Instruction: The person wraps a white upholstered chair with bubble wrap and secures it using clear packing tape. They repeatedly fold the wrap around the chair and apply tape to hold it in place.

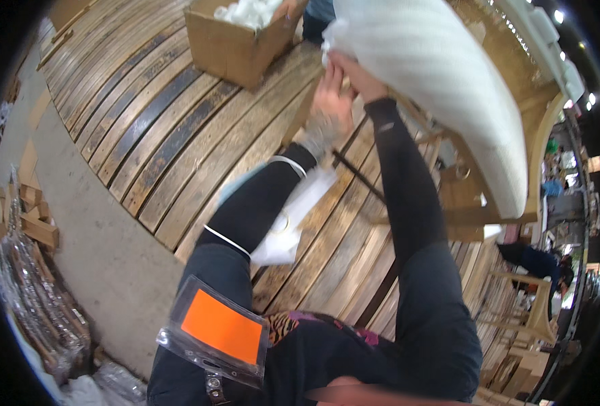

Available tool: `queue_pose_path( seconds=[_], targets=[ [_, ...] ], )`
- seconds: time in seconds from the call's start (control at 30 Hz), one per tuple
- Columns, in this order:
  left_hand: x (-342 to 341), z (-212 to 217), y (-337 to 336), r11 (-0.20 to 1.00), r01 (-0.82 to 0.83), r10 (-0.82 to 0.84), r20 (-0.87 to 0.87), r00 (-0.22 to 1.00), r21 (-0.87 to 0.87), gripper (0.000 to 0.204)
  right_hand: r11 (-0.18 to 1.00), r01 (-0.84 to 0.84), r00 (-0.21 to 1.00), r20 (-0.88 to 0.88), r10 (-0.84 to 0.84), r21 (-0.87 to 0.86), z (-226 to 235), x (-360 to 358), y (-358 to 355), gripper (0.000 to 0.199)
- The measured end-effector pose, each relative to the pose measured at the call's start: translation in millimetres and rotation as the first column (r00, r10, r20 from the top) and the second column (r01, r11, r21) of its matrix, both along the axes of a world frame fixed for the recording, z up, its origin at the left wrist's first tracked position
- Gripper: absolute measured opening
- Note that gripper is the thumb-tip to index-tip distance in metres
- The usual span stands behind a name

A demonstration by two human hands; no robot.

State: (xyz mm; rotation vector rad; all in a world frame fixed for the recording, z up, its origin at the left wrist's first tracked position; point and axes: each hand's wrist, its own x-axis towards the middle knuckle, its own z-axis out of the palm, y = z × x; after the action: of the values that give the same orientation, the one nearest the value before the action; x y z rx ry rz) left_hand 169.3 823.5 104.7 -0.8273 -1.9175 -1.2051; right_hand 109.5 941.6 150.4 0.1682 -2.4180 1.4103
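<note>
A long curved furniture part wrapped in white foam sheet (442,74) stretches from the top middle down to the right. At its near left end, the foam is bunched. My right hand (361,78) has its fingers closed on that bunched edge. Just below and left of it, my left hand (332,108) reaches to the same foam edge with fingers together; its fingertips are partly hidden against the foam. Bare wooden furniture (479,179) shows under and behind the wrapped part. A white paper or plastic strip (290,227) with a ring of tape lies below my left forearm.
The slatted wooden table (171,128) spans the middle. An open cardboard box (229,51) with white foam pieces stands at the top, another person's hand (288,10) at its rim. Plastic-wrapped bundles (39,291) lie on the floor at left. Farther right are wooden frames (527,304) and another person (537,264).
</note>
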Motion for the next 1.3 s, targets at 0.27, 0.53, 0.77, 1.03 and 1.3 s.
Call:
queue_pose_path(
  seconds=[0.27,0.53,0.77,1.03,1.3],
  targets=[
    [4,-89,-128,0.989,0.132,-0.1,0.349,0.932,-0.068,0.023,0.996,-0.076,0.99,-0.117,0.08,0.039,6,9,2,0.049],
    [151,-299,-156,0.936,0.337,0.189,0.95,-0.247,-0.099,0.042,1.0,0.001,0.998,-0.063,0.0,0.017,21,20,-3,0.049],
    [181,-340,-139,0.812,0.236,0.524,0.845,0.112,-0.534,0.029,0.99,0.143,0.985,0.094,-0.143,0.002,36,32,-20,0.052],
    [153,-296,-176,0.879,-0.155,-0.475,0.851,-0.223,0.45,0.014,0.98,0.147,0.988,-0.065,-0.139,0.137,35,27,-17,0.064],
    [131,-265,-188,0.617,-0.203,-0.732,0.459,-0.503,0.761,0.013,0.959,0.189,0.981,-0.084,-0.175,0.21,31,26,-12,0.066]
  ],
)
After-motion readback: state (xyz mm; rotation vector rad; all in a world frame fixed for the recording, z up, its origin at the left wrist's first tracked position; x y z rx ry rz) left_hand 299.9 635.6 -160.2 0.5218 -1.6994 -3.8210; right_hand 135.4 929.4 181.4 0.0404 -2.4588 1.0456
